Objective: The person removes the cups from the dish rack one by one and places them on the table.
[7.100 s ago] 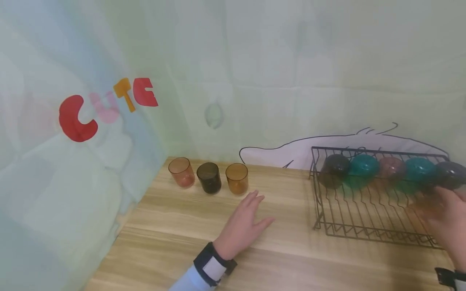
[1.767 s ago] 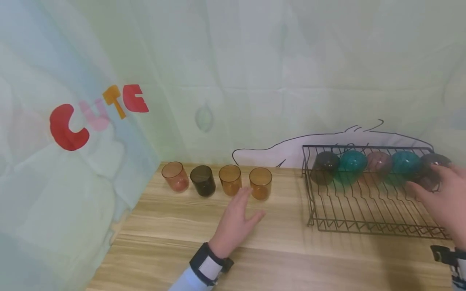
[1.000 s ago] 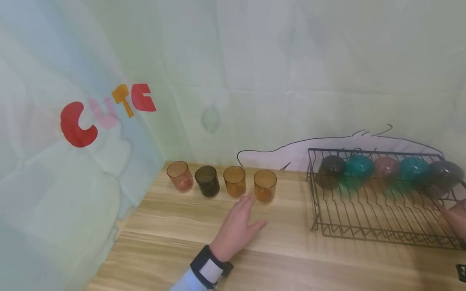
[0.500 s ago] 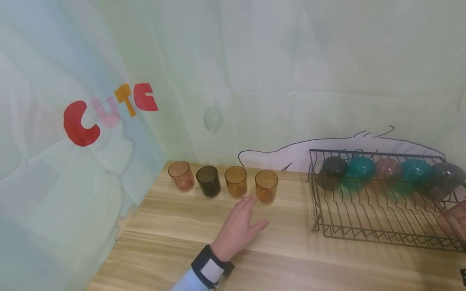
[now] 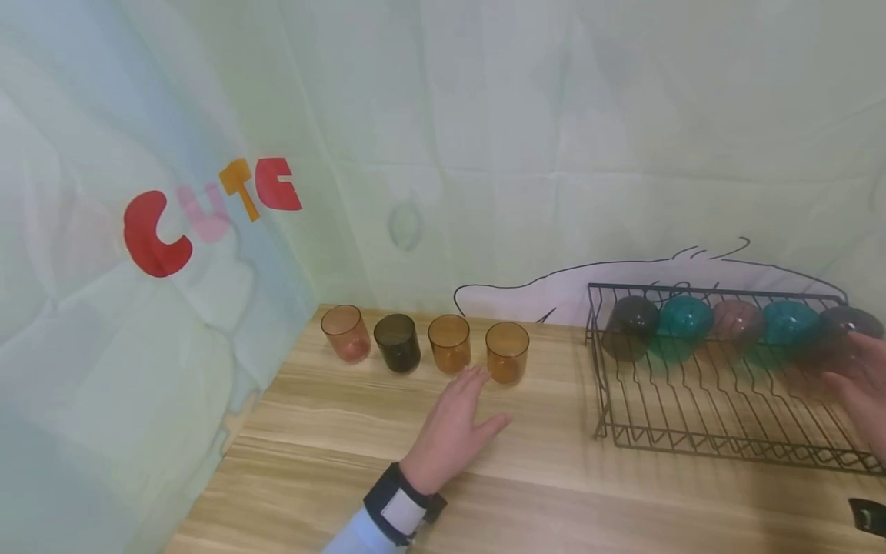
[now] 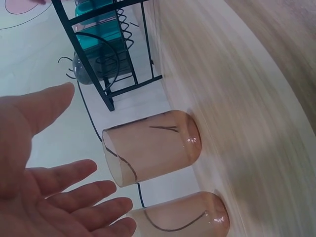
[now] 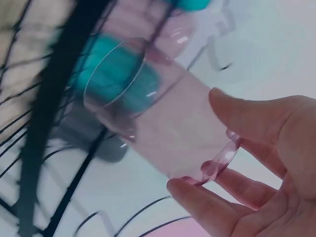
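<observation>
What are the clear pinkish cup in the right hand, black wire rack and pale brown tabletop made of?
Clear pinkish cup: smooth, glossy glass or plastic; transparent, with highlights. Black wire rack: probably metal, painted or coated; thin, uniformly dark bars. Pale brown tabletop: wood or laminate, low sheen; streaky grain shows.

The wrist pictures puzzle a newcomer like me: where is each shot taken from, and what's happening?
There is no robot, just a person's two bare hands. The widest picture comes from a camera worn on the head, looking down; the others come from one camera on each wrist. On the wooden table stand a pink cup, a dark cup and two amber cups. The left hand holds nothing; its fingers are near the amber cups. The wire rack at the right holds five more cups. The right hand grips another pink cup near its base.
</observation>
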Available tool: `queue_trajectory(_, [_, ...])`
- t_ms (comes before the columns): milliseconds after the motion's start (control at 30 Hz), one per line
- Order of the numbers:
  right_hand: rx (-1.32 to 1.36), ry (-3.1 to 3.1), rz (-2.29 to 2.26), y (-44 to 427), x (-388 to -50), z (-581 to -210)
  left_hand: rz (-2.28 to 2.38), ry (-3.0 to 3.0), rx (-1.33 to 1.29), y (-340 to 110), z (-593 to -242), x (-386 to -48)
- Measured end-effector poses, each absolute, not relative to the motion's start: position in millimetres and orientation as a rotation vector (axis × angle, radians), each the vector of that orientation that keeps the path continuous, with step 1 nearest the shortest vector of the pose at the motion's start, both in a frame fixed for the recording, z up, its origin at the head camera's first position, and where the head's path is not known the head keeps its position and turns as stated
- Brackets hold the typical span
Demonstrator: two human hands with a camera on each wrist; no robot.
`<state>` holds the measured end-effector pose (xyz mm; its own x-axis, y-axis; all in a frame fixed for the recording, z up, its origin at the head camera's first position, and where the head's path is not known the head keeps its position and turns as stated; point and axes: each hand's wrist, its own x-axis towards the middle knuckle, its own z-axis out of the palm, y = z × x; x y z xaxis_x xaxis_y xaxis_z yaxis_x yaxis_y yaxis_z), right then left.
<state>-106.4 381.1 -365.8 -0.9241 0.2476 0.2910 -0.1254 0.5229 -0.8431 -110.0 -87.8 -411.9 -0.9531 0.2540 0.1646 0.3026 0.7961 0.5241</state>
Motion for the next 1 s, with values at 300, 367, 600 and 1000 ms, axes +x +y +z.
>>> queue_trajectory(300, [0.010, -2.493, 0.680, 294.5, -97.4, -303.8, -0.969, -2.849, -0.433, -86.4, -402.3, -111.0])
queue_trajectory(367, [0.056, -2.484, 0.678, 277.9, -96.5, -300.5, -1.010, -2.837, -0.415, -85.8, -399.6, -111.4])
queue_trajectory(600, [0.259, -2.398, 0.952, 217.2, -89.7, -316.5, -1.100, -2.786, -0.342, -83.8, -394.3, -109.2])
queue_trajectory(1000, [0.149, -2.188, 1.481, 130.2, -79.1, -369.3, -1.485, -2.683, -0.238, -76.2, -391.6, -107.6])
